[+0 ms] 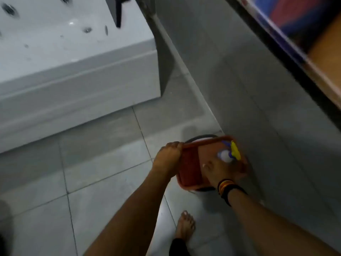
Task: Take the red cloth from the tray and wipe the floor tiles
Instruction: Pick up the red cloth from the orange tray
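Observation:
An orange-red tray (208,140) sits low over the grey floor tiles (103,163), close to the wall. A red cloth (190,167) lies folded in its left half. A white spray bottle (226,156) with a yellow and blue trigger lies in its right half. My left hand (168,157) is closed around the tray's left edge. My right hand (221,173), with dark bands at the wrist, grips the tray's near right side, thumb inside beside the bottle. Neither hand touches the cloth.
A dark round object (201,136) shows under the tray's far edge. A white jetted bathtub (77,74) fills the upper left. A grey tiled wall (258,89) runs along the right, with a doorway (313,43) above it. My bare foot (186,226) stands on the tiles below the tray.

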Available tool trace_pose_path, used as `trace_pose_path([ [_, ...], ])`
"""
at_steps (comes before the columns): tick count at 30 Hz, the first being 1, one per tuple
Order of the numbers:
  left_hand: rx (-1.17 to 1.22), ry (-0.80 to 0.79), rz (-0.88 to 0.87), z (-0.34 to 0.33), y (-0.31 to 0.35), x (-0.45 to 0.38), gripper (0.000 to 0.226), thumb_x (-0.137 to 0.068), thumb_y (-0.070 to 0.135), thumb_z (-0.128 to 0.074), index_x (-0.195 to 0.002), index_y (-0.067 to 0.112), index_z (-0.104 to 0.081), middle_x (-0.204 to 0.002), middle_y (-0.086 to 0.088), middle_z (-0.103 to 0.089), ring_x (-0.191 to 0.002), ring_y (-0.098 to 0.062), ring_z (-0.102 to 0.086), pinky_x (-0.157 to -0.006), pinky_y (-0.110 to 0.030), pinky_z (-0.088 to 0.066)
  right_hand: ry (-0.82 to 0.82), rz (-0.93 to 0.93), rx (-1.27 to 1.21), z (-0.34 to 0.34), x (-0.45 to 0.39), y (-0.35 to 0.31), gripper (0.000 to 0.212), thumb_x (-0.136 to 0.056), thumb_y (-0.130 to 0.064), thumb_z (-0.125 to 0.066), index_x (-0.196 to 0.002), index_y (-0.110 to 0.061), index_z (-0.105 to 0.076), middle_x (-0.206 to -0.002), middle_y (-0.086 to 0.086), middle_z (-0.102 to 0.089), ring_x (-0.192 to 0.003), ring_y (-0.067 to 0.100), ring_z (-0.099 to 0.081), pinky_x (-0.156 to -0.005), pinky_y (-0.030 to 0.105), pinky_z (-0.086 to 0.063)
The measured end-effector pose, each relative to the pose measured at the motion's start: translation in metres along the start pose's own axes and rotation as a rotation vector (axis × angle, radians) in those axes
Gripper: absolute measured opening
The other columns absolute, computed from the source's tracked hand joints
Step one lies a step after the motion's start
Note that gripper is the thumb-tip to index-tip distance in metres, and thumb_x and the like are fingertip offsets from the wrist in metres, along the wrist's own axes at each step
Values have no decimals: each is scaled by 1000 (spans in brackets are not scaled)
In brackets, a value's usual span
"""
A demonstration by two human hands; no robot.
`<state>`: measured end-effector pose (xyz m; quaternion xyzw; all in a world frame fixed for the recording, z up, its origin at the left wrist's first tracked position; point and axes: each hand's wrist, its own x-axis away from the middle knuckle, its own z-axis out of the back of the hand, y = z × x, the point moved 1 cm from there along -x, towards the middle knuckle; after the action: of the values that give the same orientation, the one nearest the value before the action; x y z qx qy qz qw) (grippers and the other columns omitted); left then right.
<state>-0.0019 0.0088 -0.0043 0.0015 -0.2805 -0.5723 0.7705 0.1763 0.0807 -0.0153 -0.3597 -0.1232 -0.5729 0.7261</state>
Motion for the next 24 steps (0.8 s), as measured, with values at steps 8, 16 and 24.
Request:
trace_pose_path([
  [8,115,-122,97,-127,-7,-85,50,-108,19,-51,-158,12,-47,-163,-12,-49,-145,-36,-54,-109,-47,-51,-32,-274,-312,-111,-87,73,33,-90,-27,-75,-111,-3,-68,-116,20,-73,-104,35,-66,-83,36,-49],
  [16,74,-28,148,-181,-18,-128,69,-105,27,-61,-166,8,-33,-166,-17,-42,-152,-37,-43,-121,-46,-44,38,-341,-243,-150,-119,76,45,-77,-25,-85,-114,-10,-66,-119,17,-72,-110,37,-67,-85,35,-50],
  [24,12,-19,162,-173,-16,-155,39,-108,17,-57,-144,4,-54,-144,-18,-63,-131,-35,-62,-113,-44,-51,27,-437,-507,-142,-127,77,31,-80,-4,-72,-111,0,-70,-105,17,-74,-92,34,-68,-76,30,-48],
])
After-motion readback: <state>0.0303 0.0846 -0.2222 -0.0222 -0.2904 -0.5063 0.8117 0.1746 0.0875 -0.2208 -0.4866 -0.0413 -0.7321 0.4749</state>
